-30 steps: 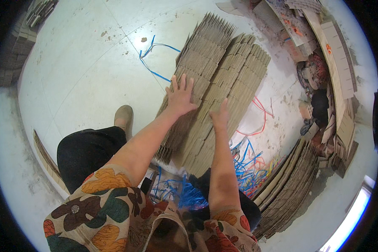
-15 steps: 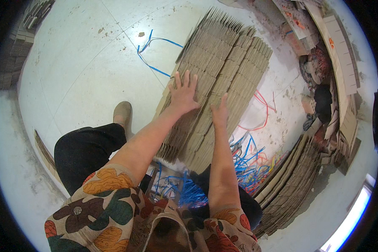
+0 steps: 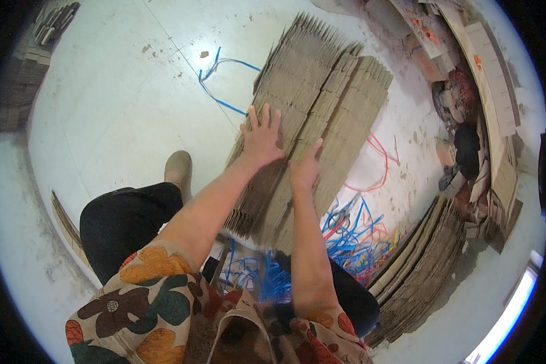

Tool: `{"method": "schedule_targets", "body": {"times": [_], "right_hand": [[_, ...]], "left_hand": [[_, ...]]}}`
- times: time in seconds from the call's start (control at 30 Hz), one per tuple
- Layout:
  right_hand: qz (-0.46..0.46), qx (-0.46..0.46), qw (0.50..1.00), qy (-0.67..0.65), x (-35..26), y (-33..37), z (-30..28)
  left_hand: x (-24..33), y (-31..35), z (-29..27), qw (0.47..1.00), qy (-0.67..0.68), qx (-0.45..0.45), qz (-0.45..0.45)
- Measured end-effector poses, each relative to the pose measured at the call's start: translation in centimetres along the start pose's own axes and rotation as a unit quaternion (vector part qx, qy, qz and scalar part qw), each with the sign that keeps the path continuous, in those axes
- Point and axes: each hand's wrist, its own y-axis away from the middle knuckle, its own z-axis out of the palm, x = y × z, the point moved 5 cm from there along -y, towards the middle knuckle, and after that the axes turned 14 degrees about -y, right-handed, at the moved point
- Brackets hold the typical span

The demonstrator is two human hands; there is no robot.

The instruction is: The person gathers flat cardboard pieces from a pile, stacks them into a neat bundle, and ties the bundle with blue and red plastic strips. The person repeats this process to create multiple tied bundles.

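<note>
Wide, flat grip of left hand (image 3: 262, 138) and right hand (image 3: 304, 167), pressed upon flattened cardboard stack (image 3: 321, 103) directly beneath, on floor (image 3: 121, 103).

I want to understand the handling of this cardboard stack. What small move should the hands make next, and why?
Probably press down and draw the two rows together. Both the left hand and the right hand lie flat and open on the cardboard stack, whose far edges fan out unevenly. Loose blue straps lie beside it on the floor, and the stack shows no binding.

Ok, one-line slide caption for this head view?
Both hands, left hand and right hand, pressed flat on a fanned stack of flattened cardboard on a pale floor.
</note>
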Motion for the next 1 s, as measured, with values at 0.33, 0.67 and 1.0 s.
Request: {"method": "schedule_targets", "body": {"times": [0.33,0.67,1.0], "right_hand": [[-0.132,0.279,0.945,0.112,5.4,-2.0,-6.1],[-0.065,-0.022,0.997,-0.017,8.2,-7.4,-3.6],[0.163,-0.240,0.886,-0.363,7.5,-7.7,-2.6]], "left_hand": [[-0.2,0.0,-0.3,1.000,-0.001,-0.008,0.006],[-1.5,-0.3,-0.5,0.993,0.098,0.065,0.022],[-9.6,-6.5,3.1,0.902,0.429,-0.048,0.008]]}}
